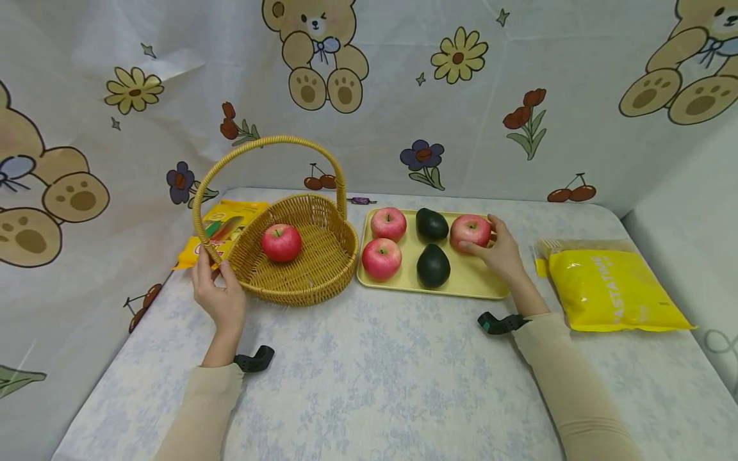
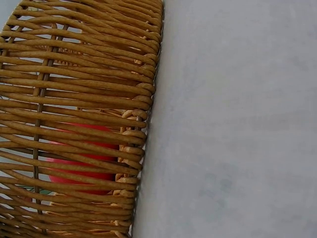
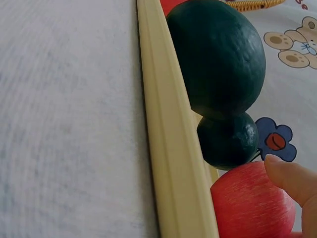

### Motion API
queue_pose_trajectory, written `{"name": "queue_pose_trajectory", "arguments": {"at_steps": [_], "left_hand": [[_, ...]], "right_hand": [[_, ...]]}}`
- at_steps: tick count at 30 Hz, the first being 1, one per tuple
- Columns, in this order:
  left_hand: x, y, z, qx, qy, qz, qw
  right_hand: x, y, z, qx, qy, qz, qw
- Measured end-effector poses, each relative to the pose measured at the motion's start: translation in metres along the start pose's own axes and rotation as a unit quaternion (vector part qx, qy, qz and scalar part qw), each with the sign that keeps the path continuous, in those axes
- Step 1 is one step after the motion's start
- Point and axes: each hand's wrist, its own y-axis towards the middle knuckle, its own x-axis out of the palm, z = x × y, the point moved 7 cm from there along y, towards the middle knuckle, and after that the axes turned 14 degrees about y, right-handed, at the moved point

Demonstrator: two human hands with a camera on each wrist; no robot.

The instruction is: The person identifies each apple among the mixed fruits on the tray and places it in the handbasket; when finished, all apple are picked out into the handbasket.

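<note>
Thumb and fingers of the right hand (image 1: pixel 501 255) curl around an apple (image 1: pixel 469 232) near the far right corner of a yellow tray (image 1: pixel 469 278); the left hand (image 1: pixel 218 296) grips a wicker basket (image 1: pixel 305 291), one red apple (image 1: pixel 281 242) inside, toward the tabletop (image 1: pixel 369 384)'s left edge. A loose hold could send the smooth fruit rolling into the avocados (image 1: pixel 433 266). Near the right edge, a bag (image 1: pixel 617 288) reads "PASTATIME"; lettering on the packet (image 1: pixel 230 227) behind the basket is illegible.

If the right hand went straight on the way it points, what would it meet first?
The rightmost apple on the tray; the right hand seems to be touching it, though depth is unclear.
</note>
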Motion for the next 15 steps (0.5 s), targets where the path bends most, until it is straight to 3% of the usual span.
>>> {"name": "queue_pose_trajectory", "arguments": {"at_steps": [15], "left_hand": [[-0.0001, 0.0005, -0.0005, 0.002, -0.002, -0.005, 1.0]], "right_hand": [[0.0009, 0.0, 0.0051, -0.02, 0.01, 0.012, 0.9997]]}}
